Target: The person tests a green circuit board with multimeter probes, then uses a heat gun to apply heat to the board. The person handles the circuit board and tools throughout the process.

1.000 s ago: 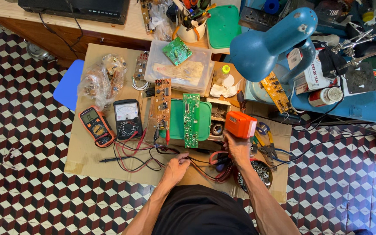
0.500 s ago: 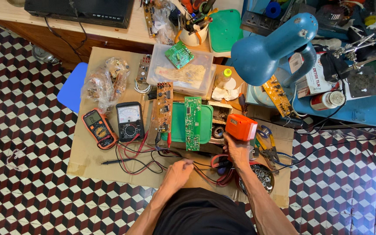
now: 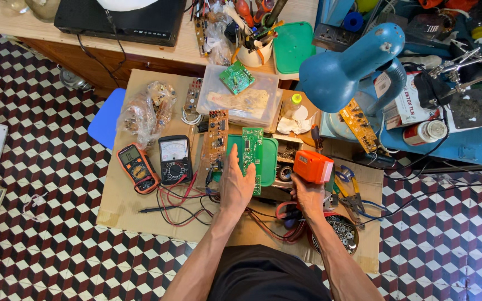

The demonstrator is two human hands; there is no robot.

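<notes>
Left hand point(image 3: 235, 187) flat, fingers spread, grip on nothing, fingertips against the green board point(image 3: 251, 153) on the green tray point(image 3: 270, 161) at frame centre. Right hand point(image 3: 308, 195) just right of it, grip wrapped under an orange box point(image 3: 312, 166), lifted off the cardboard point(image 3: 118, 206).

Little free room: red and black leads point(image 3: 179, 203) coiled lower left of the left hand, a screw bowl point(image 3: 341, 231) and pliers point(image 3: 350, 189) crowding the lower right edge.

Half a second earlier, left hand lower, down among the leads; now moved up onto the board. Orange box unchanged.

Further out: brown board point(image 3: 216, 139) and two meters point(image 3: 154, 161) to the left, clear tub point(image 3: 241, 100) above, blue lamp point(image 3: 344, 67) overhanging the upper right, wooden desk point(image 3: 185, 53) along the top edge.
</notes>
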